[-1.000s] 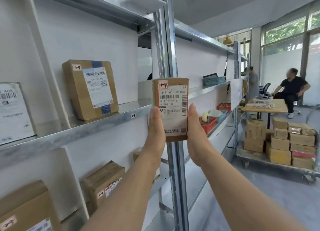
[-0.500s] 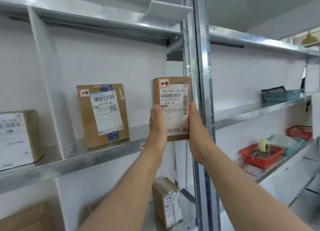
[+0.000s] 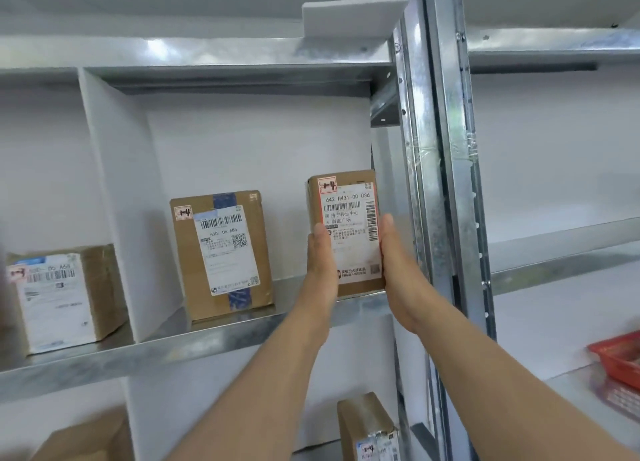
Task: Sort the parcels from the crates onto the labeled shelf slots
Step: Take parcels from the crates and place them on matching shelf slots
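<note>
Two hands, left hand (image 3: pixel 322 252) and right hand (image 3: pixel 398 256), grip clasping one upright parcel (image 3: pixel 346 232), second parcel (image 3: pixel 221 252) beside.

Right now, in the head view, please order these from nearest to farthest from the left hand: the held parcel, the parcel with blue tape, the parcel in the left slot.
1. Held parcel: touching left hand.
2. Blue-taped parcel: same slot, leftward.
3. Left-slot parcel: beyond the divider.

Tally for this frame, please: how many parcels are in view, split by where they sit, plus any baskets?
Held parcel, between left hand and right hand: 1
Upper shelf parcels: 2
Lower shelf parcels: 2
Red basket: 1
Total: 6
</note>
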A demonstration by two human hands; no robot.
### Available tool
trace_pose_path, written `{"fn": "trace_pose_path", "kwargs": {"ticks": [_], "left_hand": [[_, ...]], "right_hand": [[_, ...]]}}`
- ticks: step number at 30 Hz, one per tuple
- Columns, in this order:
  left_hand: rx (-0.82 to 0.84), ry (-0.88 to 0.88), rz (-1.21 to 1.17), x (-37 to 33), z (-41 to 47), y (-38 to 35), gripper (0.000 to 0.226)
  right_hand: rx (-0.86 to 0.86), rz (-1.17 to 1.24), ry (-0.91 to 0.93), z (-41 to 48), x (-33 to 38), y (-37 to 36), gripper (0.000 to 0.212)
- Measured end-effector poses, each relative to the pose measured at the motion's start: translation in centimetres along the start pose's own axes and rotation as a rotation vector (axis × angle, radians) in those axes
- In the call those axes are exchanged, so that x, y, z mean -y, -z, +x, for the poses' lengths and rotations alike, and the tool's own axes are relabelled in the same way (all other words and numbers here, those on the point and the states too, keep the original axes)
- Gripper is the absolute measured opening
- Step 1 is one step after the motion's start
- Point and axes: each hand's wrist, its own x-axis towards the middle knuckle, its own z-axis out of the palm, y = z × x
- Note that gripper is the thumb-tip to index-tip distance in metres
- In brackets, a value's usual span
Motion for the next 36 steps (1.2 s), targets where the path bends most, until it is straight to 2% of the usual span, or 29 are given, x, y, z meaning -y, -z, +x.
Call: {"fn": "trace_pose_path", "kwargs": {"ticks": [4, 7, 10, 12, 13, 15, 16, 18, 22, 26, 36], "left_hand": [[-0.042, 0.045, 0.051, 1.5, 2.4, 0.1, 0.106], [-0.036, 0.112, 0.066, 2.6, 3.3, 0.1, 0.102], [-0.010, 0.165, 0.146, 3.0, 3.4, 0.2, 0.078], [0.009, 0.180, 0.196, 2.9, 3.5, 0.5, 0.051], [0.023, 0.194, 0.226, 2.9, 3.6, 0.7, 0.045], [0.066, 0.197, 0.336, 2.7, 3.6, 1.1, 0.062], [0.087, 0.203, 0.402, 2.6, 3.5, 1.2, 0.073], [0.086, 0.240, 0.552, 2.5, 3.7, 1.6, 0.081], [0.052, 0.283, 0.769, 2.8, 4.7, 1.9, 0.067], [0.023, 0.318, 0.825, 3.2, 6.3, 1.9, 0.052], [0.017, 0.311, 0.834, 3.6, 7.4, 1.9, 0.051]], "right_hand": [[0.010, 0.012, 0.001, 1.9, -0.8, 0.6, 0.058], [0.041, -0.010, -0.035, 2.6, -1.8, 1.2, 0.057], [0.077, -0.060, -0.061, 3.1, -2.8, 2.1, 0.054], [0.117, -0.102, -0.076, 3.6, -3.0, 2.9, 0.045], [0.133, -0.152, -0.090, 3.8, -3.0, 3.3, 0.037], [0.138, -0.314, -0.111, 4.3, -2.9, 4.1, 0.033], [0.132, -0.384, -0.125, 4.6, -2.8, 4.5, 0.041], [0.123, -0.482, -0.156, 5.2, -2.9, 5.0, 0.054], [0.118, -0.595, -0.171, 6.6, -3.2, 5.3, 0.056], [0.084, -0.651, -0.169, 8.0, -3.8, 5.4, 0.052], [0.054, -0.690, -0.169, 9.1, -4.2, 5.2, 0.058]]}}
